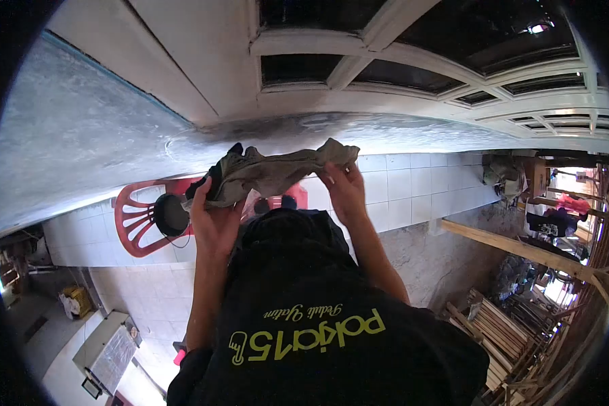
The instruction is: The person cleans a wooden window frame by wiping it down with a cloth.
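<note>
A crumpled grey-brown cloth (274, 177) with a dark part at its left end is stretched between my two hands, close to the grey wall. My left hand (216, 220) grips its left end from below, fingers closed on the fabric. At the other end, my right hand (344, 189) pinches the cloth between thumb and fingers. Below the cloth, a red plastic chair (132, 227) stands on the tiled floor with a dark round pan or bucket (171, 215) on it.
The grey wall (95, 128) runs along the front under white-framed windows (379, 57). A wooden beam (514, 247) slants at the right, above stacked wood strips (490, 331). Hanging clothes (555, 220) are at the far right. A pale cabinet (108, 352) stands at the lower left.
</note>
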Motion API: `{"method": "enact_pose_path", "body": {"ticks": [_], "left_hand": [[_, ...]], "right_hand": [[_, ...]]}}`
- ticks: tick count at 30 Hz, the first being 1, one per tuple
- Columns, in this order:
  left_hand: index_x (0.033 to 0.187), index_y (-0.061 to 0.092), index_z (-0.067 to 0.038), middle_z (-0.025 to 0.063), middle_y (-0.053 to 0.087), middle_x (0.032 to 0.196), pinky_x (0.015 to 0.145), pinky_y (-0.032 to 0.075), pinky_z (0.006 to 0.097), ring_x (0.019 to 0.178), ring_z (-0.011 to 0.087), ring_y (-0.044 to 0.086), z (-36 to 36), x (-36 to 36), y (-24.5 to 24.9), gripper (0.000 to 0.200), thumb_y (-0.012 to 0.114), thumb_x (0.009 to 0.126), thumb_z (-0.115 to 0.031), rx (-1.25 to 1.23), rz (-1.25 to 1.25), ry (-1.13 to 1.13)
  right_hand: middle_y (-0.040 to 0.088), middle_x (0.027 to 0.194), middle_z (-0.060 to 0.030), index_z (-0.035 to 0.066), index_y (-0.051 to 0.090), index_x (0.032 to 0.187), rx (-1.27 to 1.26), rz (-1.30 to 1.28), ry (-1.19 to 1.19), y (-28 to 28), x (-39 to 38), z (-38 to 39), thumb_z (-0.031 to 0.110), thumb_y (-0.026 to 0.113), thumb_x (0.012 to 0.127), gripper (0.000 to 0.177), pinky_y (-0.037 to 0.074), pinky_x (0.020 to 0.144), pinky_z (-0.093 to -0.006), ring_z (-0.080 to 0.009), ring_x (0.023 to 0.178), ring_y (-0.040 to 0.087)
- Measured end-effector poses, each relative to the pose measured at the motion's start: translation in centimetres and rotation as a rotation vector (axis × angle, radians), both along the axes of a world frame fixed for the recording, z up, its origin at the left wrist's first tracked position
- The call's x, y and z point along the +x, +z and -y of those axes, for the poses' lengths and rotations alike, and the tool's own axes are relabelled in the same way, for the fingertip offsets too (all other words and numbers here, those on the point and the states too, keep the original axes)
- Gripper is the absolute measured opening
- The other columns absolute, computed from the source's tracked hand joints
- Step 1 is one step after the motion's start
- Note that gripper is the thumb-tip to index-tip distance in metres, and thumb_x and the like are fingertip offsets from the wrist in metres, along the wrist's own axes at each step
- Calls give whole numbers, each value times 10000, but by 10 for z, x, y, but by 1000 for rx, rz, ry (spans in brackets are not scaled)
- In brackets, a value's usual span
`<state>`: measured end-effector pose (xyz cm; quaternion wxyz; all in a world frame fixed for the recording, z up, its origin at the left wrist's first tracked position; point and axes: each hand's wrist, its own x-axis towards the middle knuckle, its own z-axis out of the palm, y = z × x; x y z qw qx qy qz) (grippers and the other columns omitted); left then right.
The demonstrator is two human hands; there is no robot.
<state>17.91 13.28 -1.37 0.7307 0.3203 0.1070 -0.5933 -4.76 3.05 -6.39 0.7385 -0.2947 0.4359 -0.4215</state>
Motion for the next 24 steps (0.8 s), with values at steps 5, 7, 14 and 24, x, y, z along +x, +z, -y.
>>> {"method": "enact_pose_path", "body": {"ticks": [5,7,14,24], "left_hand": [[1276,467,54,191,535,1274,1061,390,433,1206,299,506,2,-4,3,436,513,939,-219,24,-1,56],[1280,464,55,186,541,1261,1055,395,432,1195,299,512,2,-5,2,437,504,944,-222,55,29,49],[1275,484,50,180,558,1259,1047,396,404,1191,281,521,1,1,17,432,499,947,-231,-74,35,76],[1252,512,30,172,569,1247,1030,417,414,1177,274,536,-1,1,28,400,515,942,-222,-92,93,20]], "right_hand": [[595,1171,-137,-46,485,1265,282,32,187,-33,-11,-4,111,623,920,404,503,915,-350,-226,1035,610],[585,1193,-147,-52,483,1265,209,22,226,-1,-13,-1,76,610,916,393,484,953,-366,-238,1092,587],[588,1219,-117,-15,506,1241,211,108,175,-18,-13,-9,89,568,945,320,439,1018,-371,-223,1141,569],[529,1275,-123,24,336,1381,-296,-167,-33,38,4,-24,17,616,897,559,426,1000,-338,-202,1213,495]]}}
